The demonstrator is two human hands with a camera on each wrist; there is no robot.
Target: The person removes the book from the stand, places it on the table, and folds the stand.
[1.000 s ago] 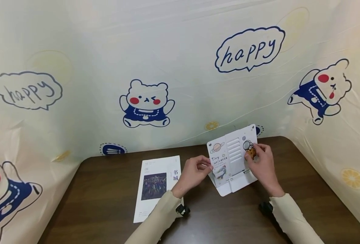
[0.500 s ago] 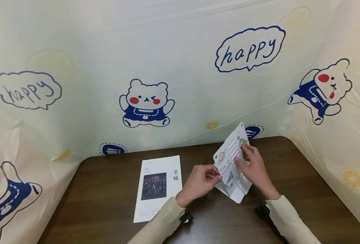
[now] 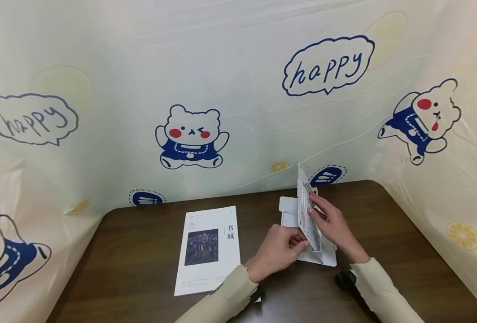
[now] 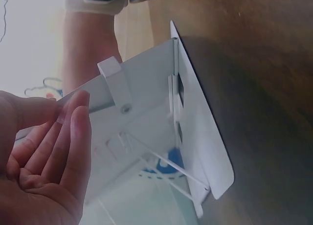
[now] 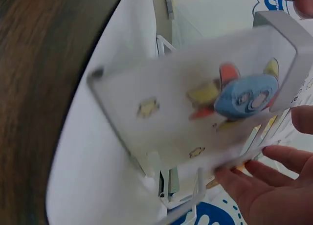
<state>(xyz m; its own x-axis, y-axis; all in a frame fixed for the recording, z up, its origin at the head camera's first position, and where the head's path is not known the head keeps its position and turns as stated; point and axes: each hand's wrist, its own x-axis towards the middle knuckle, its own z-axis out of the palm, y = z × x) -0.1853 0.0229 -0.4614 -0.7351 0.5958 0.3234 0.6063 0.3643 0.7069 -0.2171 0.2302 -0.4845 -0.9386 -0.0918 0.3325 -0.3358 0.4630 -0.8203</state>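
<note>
A white book stand (image 3: 304,197) with cartoon space prints is on the right side of the table, its panel seen almost edge-on. My left hand (image 3: 280,249) pinches the panel's near edge, beside a small white page clip (image 4: 113,78) in the left wrist view. My right hand (image 3: 335,222) rests its fingers on the printed face, by the slots. A blue rocket print (image 5: 247,95) shows there in the right wrist view. Under the panel, the white base plate (image 3: 323,258) lies on the wood. Thin wire supports (image 4: 166,161) show behind the panel.
A white book (image 3: 206,273) with a dark cover picture lies flat, left of the stand, partly behind my left sleeve. The brown wooden table (image 3: 133,260) ends at a printed cloth backdrop (image 3: 246,125), which also hangs along both sides.
The stand has been turned from facing me to nearly edge-on, its printed face now toward the right. My left hand has moved right with its edge; my right hand has shifted slightly left.
</note>
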